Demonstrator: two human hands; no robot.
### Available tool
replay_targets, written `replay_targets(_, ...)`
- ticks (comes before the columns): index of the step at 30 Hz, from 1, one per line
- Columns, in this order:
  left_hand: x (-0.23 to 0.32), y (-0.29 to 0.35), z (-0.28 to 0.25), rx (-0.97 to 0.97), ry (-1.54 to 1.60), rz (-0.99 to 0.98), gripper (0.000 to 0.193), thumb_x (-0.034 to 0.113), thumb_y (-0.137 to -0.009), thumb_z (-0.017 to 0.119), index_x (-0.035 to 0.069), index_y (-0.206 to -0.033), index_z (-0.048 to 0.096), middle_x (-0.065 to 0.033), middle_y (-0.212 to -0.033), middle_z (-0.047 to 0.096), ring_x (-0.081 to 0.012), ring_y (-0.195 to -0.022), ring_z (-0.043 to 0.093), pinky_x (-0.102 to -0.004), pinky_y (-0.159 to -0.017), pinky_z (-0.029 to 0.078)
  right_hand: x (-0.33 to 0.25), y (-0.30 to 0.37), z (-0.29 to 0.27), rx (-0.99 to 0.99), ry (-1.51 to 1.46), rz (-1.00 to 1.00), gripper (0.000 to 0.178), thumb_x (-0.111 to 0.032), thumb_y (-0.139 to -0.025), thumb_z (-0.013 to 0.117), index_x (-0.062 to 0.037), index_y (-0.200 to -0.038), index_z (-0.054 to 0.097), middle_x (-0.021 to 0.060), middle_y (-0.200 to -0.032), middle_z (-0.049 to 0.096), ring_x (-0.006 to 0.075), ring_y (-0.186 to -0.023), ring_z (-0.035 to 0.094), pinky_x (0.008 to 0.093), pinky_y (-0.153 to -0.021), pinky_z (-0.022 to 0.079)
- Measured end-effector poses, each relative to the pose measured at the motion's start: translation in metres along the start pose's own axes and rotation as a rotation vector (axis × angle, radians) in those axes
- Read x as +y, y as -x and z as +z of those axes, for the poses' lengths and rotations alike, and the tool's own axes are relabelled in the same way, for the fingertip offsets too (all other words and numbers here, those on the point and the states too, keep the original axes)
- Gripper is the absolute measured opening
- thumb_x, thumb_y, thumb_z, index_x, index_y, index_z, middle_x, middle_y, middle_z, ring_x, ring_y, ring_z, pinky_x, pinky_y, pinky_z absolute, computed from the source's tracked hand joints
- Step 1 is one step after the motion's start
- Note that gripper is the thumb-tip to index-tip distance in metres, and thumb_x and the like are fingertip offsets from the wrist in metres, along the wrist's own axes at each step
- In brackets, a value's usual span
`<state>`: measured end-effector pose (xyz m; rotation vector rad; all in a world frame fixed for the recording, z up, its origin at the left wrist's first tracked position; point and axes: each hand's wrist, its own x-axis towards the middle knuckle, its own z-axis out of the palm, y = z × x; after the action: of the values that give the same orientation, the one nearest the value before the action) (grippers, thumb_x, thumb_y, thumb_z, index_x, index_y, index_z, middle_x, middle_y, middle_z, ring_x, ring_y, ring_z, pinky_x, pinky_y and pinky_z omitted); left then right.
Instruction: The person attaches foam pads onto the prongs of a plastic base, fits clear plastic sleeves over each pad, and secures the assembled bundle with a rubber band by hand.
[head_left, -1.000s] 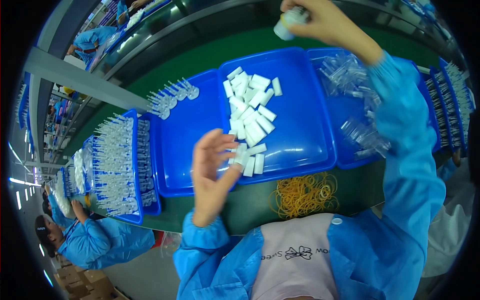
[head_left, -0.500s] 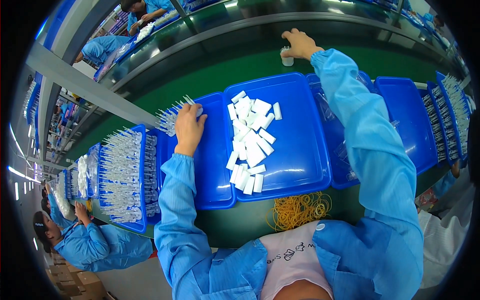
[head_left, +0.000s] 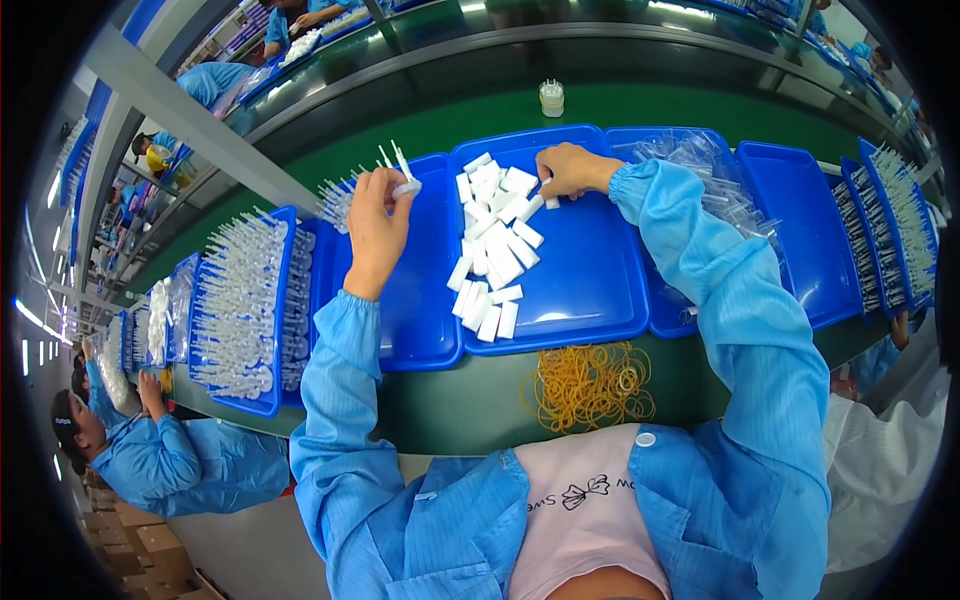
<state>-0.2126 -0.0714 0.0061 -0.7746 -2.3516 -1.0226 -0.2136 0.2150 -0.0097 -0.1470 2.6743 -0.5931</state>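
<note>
My left hand (head_left: 376, 225) is closed round a few white plastic pieces with thin upright stems (head_left: 402, 165), held above the left end of an open blue tray (head_left: 425, 300). My right hand (head_left: 578, 170) reaches into the middle blue tray (head_left: 590, 290), its fingertips pinched on a small white block (head_left: 551, 202). Beside those fingers, a loose heap of similar white blocks (head_left: 500, 240) covers the tray's left half. A small banded white bundle with stems on top (head_left: 552, 98) stands on the green belt beyond the trays.
Tangled yellow rubber bands (head_left: 590, 390) lie at the table's near edge. Right of the middle tray, another tray holds clear plastic pieces (head_left: 700, 165). Racks of stemmed white parts (head_left: 240, 310) stand at left, with more trays (head_left: 895, 230) at far right. A grey post (head_left: 200, 125) slants at upper left.
My right hand has left the bundle on the belt and come back to the white blocks. My left hand has lifted stemmed pieces from the group beside it. The view has shifted slightly.
</note>
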Motion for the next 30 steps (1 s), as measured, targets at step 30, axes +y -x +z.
replay_targets(30,0.161,0.148,-0.017,-0.334,1.134,-0.495,0.023,0.017,-0.080,0.070,0.003,-0.088,0.054,-0.0070,-0.093,0.050,-0.0184,-0.079,0.062,-0.0309,-0.070,0.054,-0.027,0.199,0.062,0.154,-1.514,-0.336,0.026,-0.027,-0.085,0.066,-0.0065,-0.100,0.059,0.0030,-0.090,0.062,0.0080,-0.075,0.056,0.0230,-0.071,0.047)
